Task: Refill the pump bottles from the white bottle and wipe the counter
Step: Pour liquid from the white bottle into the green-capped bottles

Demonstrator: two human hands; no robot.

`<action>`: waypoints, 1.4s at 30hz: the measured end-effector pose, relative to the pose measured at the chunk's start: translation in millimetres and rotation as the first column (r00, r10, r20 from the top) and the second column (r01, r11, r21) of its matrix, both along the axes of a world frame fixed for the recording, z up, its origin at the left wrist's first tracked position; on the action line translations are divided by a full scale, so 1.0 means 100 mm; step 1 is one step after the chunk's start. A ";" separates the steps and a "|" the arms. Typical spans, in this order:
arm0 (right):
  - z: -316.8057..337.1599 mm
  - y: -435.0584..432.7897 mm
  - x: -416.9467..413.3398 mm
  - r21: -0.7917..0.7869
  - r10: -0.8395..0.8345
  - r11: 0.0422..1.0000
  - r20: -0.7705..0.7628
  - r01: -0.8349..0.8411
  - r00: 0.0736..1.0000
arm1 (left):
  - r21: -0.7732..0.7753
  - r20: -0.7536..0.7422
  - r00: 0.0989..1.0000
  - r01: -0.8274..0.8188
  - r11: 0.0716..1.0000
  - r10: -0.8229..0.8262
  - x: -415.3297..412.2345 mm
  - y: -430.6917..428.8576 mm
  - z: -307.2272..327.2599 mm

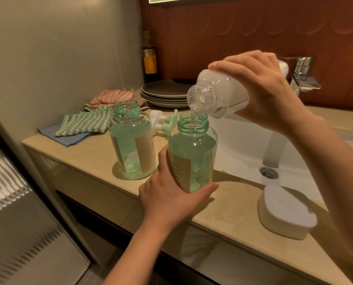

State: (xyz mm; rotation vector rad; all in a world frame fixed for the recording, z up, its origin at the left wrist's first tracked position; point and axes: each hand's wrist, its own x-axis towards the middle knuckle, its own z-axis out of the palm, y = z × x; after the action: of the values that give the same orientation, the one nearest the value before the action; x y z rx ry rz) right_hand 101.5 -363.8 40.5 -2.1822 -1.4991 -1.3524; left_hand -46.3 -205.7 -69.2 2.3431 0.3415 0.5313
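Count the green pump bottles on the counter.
2. One bottle stands near the counter's front edge, held by the left hand, under the tilted white bottle. The other bottle stands to its left, uncapped.

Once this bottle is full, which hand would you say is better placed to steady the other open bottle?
Probably the left hand: it grips the near bottle, right beside the other open bottle. The right hand holds the tilted white bottle.

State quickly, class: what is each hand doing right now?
Left hand: closed around the clear green-tinted pump bottle, steadying it on the counter.
Right hand: closed around the tilted translucent white bottle, pouring into it.
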 end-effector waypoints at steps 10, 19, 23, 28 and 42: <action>0.01 0.00 -0.01 -0.002 -0.003 1.000 0.007 0.003 1.000 | 0.000 -0.015 1.000 -0.005 1.000 0.005 0.01 0.00 0.00; 0.01 0.00 -0.01 0.000 -0.004 1.000 0.014 0.004 1.000 | 0.010 -0.002 1.000 0.001 1.000 -0.001 0.01 0.01 -0.02; 0.01 0.01 -0.01 -0.003 -0.005 1.000 0.017 0.005 1.000 | 0.010 0.003 1.000 0.002 1.000 -0.002 0.00 0.01 -0.02; 0.01 0.00 -0.02 -0.001 0.000 1.000 0.013 0.000 1.000 | 0.000 0.016 1.000 0.000 1.000 0.000 0.01 0.01 -0.02; 0.00 0.00 -0.01 -0.004 -0.005 1.000 0.010 0.005 1.000 | 0.003 0.008 1.000 0.002 1.000 -0.002 0.00 0.00 -0.01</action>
State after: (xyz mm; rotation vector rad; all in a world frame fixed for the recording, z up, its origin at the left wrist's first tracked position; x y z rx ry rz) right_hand 100.1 -363.7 41.0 -2.1860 -1.5021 -1.3648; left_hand -45.9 -205.3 -70.7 2.3429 0.3344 0.5407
